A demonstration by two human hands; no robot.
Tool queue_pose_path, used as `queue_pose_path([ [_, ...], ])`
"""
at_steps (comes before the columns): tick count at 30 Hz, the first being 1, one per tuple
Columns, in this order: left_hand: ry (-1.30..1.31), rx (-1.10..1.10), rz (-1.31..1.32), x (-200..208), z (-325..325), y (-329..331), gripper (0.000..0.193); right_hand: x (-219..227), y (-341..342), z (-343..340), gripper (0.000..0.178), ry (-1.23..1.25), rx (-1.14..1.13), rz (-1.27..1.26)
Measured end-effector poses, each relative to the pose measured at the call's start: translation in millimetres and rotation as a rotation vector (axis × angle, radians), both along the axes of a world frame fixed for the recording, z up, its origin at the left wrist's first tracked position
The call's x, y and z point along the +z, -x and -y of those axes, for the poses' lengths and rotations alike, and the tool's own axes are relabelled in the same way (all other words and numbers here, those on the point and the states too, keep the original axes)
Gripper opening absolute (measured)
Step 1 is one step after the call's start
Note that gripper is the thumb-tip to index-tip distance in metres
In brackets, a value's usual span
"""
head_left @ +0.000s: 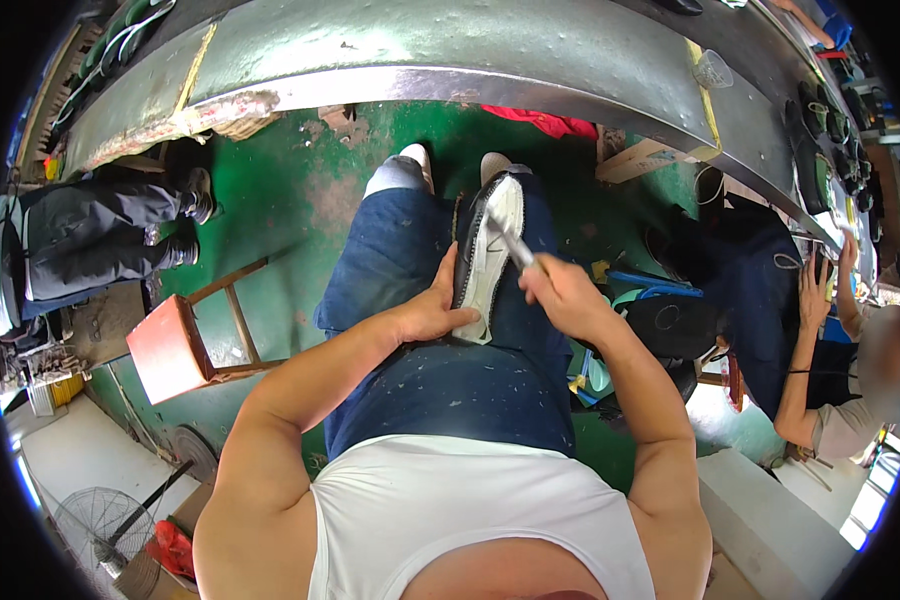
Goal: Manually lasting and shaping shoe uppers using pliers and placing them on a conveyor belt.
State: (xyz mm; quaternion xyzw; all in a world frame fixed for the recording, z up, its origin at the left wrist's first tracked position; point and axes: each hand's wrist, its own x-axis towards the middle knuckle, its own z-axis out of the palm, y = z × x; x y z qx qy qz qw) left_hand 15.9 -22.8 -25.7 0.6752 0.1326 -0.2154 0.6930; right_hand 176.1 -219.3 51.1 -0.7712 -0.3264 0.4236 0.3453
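Observation:
An upturned dark shoe (487,265) rests along my right thigh, its pale underside facing up and its toe pointing away from me. A dark stitched-looking edge runs along the left side of the underside. My left hand (437,308) grips the shoe near the heel, its thumb lying across the pale underside. In my right hand (567,292) is a slim grey metal hand tool (516,250), slanting up and left. The tip of the tool reaches over the middle of the underside; its exact kind and whether it touches are unclear.
Beyond my knees runs a long metal-topped bench (450,45). A wooden stool (175,350) lies to the left, near a standing person's legs (105,235). At the right sits a co-worker (850,400), with several shoes (815,165) on the bench nearby. A wire fan (100,530) stands lower left.

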Motion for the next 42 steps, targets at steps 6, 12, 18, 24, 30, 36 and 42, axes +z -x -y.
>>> queue_pose_path([
  [6, -0.506, 0.054, 0.205, 7.1, -6.6, -25.0, 0.103, -28.2, -35.0, -8.9, 0.046, -0.071, -0.149, -0.118],
  [12, 0.227, 0.392, -0.096, -12.7, -37.4, -75.0, 0.055, 27.6, -60.4, 0.0, 0.037, -0.122, -0.148, 0.124],
  [18, 0.166, 0.547, 0.045, 91.3, -108.4, -57.8, 0.056, 83.6, -145.4, -41.2, 0.039, -0.268, -0.184, 0.848],
  [24, -0.619, 0.308, 0.544, 255.4, -198.8, -167.1, 0.056, 66.2, -301.4, -123.1, 0.037, -0.367, -0.149, 1.261],
  [30, -1.861, -0.266, 0.424, 257.2, -310.9, -340.8, 0.066, 41.2, -369.6, -159.6, 0.039, -0.246, -0.328, 1.132],
  [36, -2.186, -0.318, 0.433, 171.2, -393.4, -396.4, 0.068, 46.9, -377.1, -169.6, 0.042, -0.24, -0.319, 1.047],
  [42, -1.952, -0.252, 0.134, 183.2, -360.5, -481.7, 0.054, 44.3, -385.3, -164.8, 0.043, -0.22, -0.354, 0.953],
])
